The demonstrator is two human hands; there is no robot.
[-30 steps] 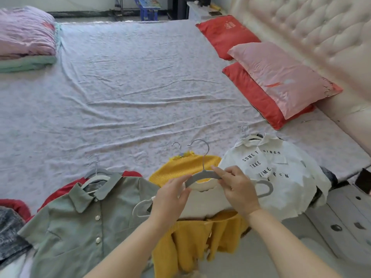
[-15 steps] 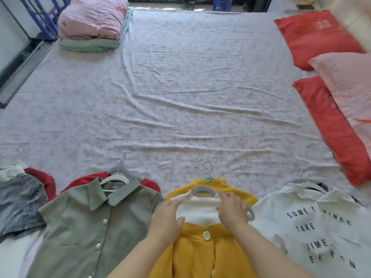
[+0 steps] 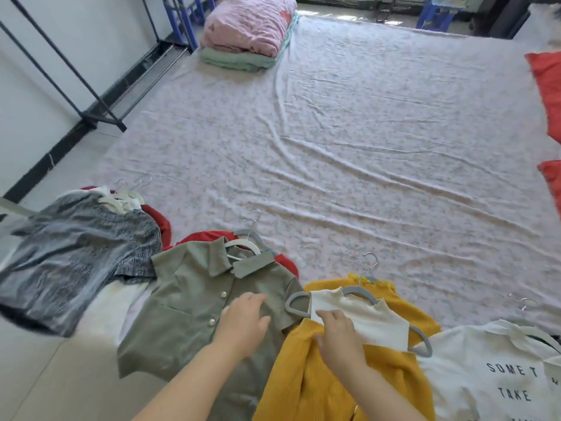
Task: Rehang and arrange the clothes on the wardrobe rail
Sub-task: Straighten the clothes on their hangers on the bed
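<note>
The bed [image 3: 349, 153] is covered by a creased, pale floral sheet. At its far left corner sits a stack of folded blankets [image 3: 247, 31], pink over green. Red pillows [image 3: 548, 86] lie along the right edge. Along the near edge, garments on hangers lie in a row: grey patterned top [image 3: 69, 253], green buttoned shirt [image 3: 194, 314], yellow cardigan [image 3: 318, 375] with a cream top [image 3: 361, 320] on it, white printed shirt [image 3: 491, 375].
</note>
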